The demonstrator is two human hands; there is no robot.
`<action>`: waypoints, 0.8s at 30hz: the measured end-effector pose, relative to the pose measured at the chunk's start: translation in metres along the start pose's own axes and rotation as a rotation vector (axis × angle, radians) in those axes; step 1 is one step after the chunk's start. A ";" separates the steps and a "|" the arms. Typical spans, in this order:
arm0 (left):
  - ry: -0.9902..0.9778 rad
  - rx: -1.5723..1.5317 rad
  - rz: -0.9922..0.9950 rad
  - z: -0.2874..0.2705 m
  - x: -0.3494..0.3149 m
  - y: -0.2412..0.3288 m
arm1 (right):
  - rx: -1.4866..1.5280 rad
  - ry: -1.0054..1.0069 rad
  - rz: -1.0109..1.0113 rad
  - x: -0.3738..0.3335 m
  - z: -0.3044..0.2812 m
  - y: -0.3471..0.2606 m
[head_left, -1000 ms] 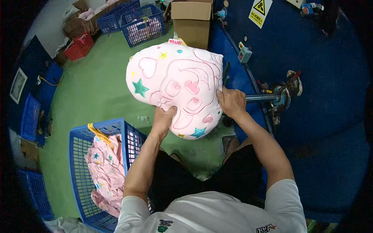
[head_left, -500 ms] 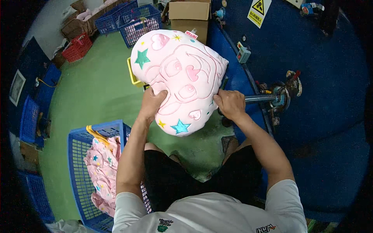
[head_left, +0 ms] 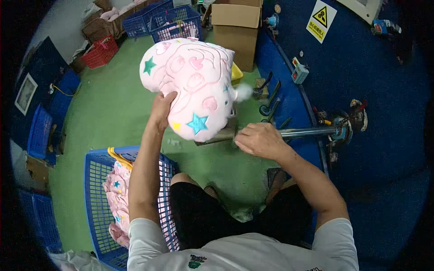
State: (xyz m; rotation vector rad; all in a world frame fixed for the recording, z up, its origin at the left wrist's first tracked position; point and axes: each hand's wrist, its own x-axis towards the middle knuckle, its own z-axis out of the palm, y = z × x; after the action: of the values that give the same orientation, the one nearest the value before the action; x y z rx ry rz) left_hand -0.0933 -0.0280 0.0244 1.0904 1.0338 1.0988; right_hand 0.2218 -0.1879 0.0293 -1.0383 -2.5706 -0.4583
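From where I stand, the pink heart-shaped cushion (head_left: 194, 83) is up in the air in front of the person's knees, its embroidered face turned upward, and it looks plump from lobe to lobe, so I'd judge the filling of this one to be all or nearly all done. At its 3 o'clock edge there is a blurred white tuft of fluff (head_left: 244, 92), either poking out or just beside the cloth; I can't tell which, nor can I see whether the seam there is closed. What appears to be left lies at 7 o'clock from the cushion: limp pink star-print covers (head_left: 118, 194) heaped in a blue slatted basket (head_left: 96, 189), flat enough that I take them to be unfilled. As for the grip, the left hand (head_left: 160, 108) has the cushion pinched at its 8 o'clock side, thumb pressed on the upper face and the fingers out of sight beneath, and that one hand seems to carry all the weight. The right hand (head_left: 260, 141) is at 4 o'clock, clear of the cushion, fingers loosely curled in front of the near end of a steel pipe (head_left: 309, 132) that juts from the blue machine panel (head_left: 375, 158); whether it touches the pipe or pinches any fluff, I can't make out.
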 end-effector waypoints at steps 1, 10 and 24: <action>0.021 -0.018 -0.023 0.007 0.017 -0.006 | 0.028 0.027 0.007 0.000 -0.001 0.001; 0.146 -0.063 -0.123 0.008 0.039 -0.024 | 0.067 -0.117 0.140 0.000 -0.009 -0.003; 0.882 0.399 0.051 -0.165 -0.295 -0.203 | 0.337 -0.074 0.285 0.014 -0.010 -0.022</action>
State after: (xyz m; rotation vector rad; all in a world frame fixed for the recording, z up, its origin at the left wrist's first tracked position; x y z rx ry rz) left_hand -0.2701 -0.3180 -0.1758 0.9329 1.9900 1.4997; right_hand 0.1986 -0.1992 0.0404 -1.2810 -2.3932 0.0848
